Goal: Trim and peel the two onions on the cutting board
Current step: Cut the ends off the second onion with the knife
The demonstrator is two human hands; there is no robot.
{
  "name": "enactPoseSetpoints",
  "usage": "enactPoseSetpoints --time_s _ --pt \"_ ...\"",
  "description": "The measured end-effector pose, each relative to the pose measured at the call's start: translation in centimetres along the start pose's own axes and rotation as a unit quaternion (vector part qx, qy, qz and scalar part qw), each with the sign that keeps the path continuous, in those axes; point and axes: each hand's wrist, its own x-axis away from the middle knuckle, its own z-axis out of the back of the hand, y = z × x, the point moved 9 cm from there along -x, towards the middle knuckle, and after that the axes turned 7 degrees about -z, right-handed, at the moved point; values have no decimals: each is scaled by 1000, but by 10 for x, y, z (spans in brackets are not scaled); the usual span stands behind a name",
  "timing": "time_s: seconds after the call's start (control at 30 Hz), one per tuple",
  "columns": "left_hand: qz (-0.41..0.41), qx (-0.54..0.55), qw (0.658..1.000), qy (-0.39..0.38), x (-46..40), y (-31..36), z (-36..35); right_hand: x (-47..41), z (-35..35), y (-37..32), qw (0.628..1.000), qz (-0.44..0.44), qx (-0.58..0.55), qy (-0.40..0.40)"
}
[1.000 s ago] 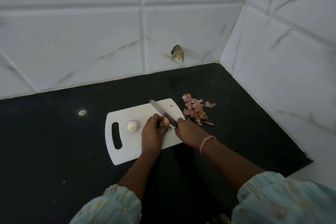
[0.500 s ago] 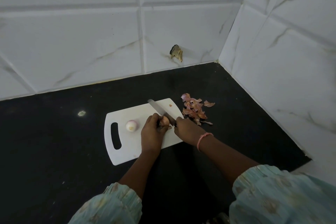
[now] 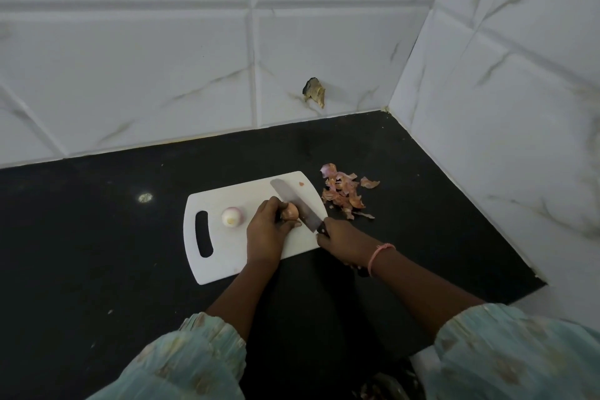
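Knife (image 3: pixel 297 204) handle buried in the right hand (image 3: pixel 345 242). Unpeeled onion (image 3: pixel 290 211) half covered by the left hand (image 3: pixel 267 230). Sleeves (image 3: pixel 519 354) cut off at the bottom edge. Speck (image 3: pixel 301 184) on the board too small to tell.

Premises are presenting as a domestic kitchen, at a corner of a worktop. A black stone counter (image 3: pixel 97 269) is running into two walls clad in large white marble-effect tiles (image 3: pixel 130 75), with a chipped hole (image 3: pixel 314 91) showing low in the rear wall. A white plastic cutting board (image 3: pixel 227 256) with a handle slot is lying on the counter, carrying a peeled onion (image 3: pixel 231 216). A heap of dry onion skins (image 3: pixel 344 193) is sitting on the counter just beside the board's right edge. A person in loose pale green sleeves (image 3: pixel 519 354) is working at the board with a kitchen knife (image 3: pixel 297 204).
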Motion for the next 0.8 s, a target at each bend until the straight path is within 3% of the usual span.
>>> enactPoseSetpoints --time_s 0.23,0.4,0.6,0.8 --pt "4 14 1000 8 0 -1 1 -6 -15 -9 997 -20 37 65" --pt "34 90 995 29 1 -8 8 -1 -24 -12 986 -48 96 124" --pt "23 144 988 45 -1 -8 14 5 -30 -16 976 -85 132 152" --pt "47 214 973 70 -1 -11 16 8 -31 -17 977 -107 97 159"
